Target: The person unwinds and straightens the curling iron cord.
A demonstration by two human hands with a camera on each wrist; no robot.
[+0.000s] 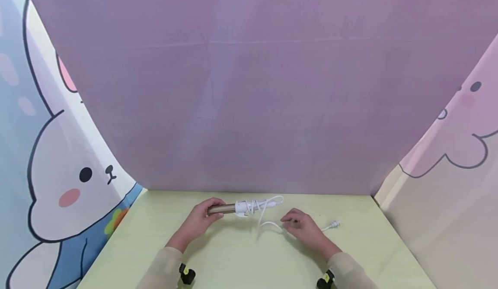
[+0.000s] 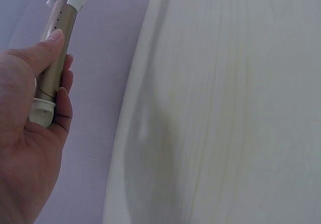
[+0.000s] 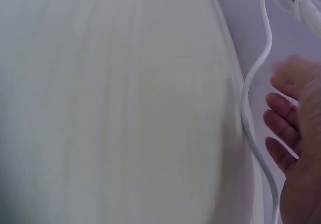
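A curling iron [image 1: 233,208] with a gold barrel [image 2: 63,19] and a white handle lies across the back of the pale green table [image 1: 241,258]. My left hand [image 1: 202,217] grips the barrel, thumb on top and fingers curled under it near the white tip [image 2: 41,111]. A white cord [image 1: 268,225] is wound round the handle and trails to the right. My right hand [image 1: 301,227] rests over the loose cord, its fingers [image 3: 281,128] loosely curled beside the cord [image 3: 251,83] without closing round it. The plug [image 1: 333,225] lies just right of that hand.
A purple backdrop [image 1: 249,85] rises right behind the curling iron. Cartoon rabbit panels [image 1: 66,181] close off the left and right sides. Bare tabletop [image 2: 225,108] stretches in front of both hands.
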